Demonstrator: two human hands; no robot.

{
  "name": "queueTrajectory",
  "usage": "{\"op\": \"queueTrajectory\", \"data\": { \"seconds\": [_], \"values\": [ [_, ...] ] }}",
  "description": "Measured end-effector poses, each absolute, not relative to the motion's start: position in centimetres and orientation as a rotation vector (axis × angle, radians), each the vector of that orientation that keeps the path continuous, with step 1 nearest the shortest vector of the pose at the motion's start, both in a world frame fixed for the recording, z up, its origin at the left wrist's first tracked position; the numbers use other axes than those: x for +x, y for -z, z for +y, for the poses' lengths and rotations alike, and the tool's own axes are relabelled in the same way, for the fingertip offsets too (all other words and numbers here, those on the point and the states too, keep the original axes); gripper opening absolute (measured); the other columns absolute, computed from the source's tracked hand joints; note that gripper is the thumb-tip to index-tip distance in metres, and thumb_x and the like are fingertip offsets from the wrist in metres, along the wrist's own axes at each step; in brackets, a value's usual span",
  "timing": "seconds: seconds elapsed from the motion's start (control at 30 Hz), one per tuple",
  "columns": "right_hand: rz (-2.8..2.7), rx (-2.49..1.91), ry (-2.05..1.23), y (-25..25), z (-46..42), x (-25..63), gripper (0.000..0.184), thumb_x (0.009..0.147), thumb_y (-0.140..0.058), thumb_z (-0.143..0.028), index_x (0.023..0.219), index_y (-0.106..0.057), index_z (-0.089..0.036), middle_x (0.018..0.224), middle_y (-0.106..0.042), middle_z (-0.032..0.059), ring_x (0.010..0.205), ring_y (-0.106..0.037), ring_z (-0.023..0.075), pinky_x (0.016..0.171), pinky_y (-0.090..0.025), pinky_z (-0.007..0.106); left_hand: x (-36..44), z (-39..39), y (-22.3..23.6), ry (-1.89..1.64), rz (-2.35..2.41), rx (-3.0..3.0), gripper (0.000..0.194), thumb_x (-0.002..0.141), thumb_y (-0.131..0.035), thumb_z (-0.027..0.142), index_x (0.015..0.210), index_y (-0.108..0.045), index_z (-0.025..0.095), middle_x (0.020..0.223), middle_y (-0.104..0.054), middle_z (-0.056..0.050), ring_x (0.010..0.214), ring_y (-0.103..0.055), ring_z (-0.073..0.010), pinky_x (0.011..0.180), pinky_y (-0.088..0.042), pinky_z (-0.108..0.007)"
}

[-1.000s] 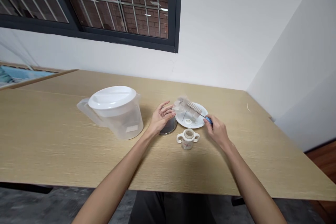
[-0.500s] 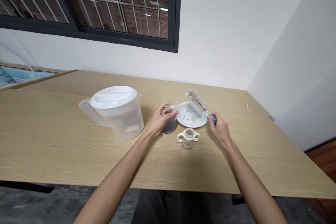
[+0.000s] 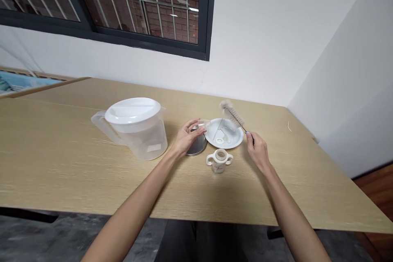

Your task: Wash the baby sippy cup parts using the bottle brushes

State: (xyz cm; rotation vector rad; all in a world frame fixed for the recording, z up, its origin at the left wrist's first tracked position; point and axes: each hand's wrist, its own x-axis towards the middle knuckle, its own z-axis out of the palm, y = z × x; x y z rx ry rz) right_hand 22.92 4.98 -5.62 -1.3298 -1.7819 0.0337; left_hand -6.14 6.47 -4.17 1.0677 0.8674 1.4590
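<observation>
White bowl (image 3: pixel 237 142) holding white ring (image 3: pixel 220 141), lidded pitcher (image 3: pixel 144 141), two-handled cup (image 3: pixel 219 167)

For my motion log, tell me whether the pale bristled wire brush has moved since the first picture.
Yes: the brush has shifted right and away, judged against the round white bowl.

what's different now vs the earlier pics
The brush has moved up and to the right, its bristles drawn away from the clear piece at the fingers of the left hand. Nothing was visibly let go: the right hand still grips the brush. The pitcher, white bowl and two-handled bottle stayed put.
</observation>
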Motion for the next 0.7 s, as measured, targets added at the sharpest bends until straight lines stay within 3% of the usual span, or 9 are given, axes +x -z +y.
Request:
{"op": "queueTrajectory", "data": {
  "seconds": [0.13,0.3,0.7],
  "values": [
    [-1.831,-1.239,0.013,5.62,5.05,22.91,0.034,0.100,-0.037,-0.042,0.106,-0.060,-0.018,0.098,-0.067,0.0094,0.091,-0.062,0.0207,0.081,-0.047,0.033,-6.23,6.61,4.61,-1.488,0.943,1.206,0.073,0.063,-0.089,0.037,0.126,-0.060,0.017,0.136,-0.059,-0.018,0.109,-0.068,-0.0266,0.104,-0.047,-0.045],
    [-1.890,-1.209,-0.001,6.11,4.71,22.49,0.033,0.100,-0.038,-0.041,0.116,-0.056,-0.018,0.104,-0.068,0.0098,0.092,-0.065,0.0206,0.080,-0.049,0.032,-6.17,6.49,4.33,-1.517,0.979,1.149,0.091,0.058,-0.092,0.030,0.137,-0.047,0.017,0.129,-0.063,-0.019,0.098,-0.072,-0.0243,0.100,-0.050,-0.045],
    [-1.923,-1.349,0.074,6.12,4.86,22.95,0.036,0.101,-0.036,-0.043,0.116,-0.059,-0.019,0.102,-0.072,0.0089,0.088,-0.068,0.0212,0.076,-0.049,0.031,-6.28,6.55,4.13,-1.534,0.886,1.173,0.085,0.059,-0.090,0.028,0.131,-0.045,0.019,0.132,-0.062,-0.018,0.099,-0.073,-0.0245,0.099,-0.052,-0.043]
  ]
}}
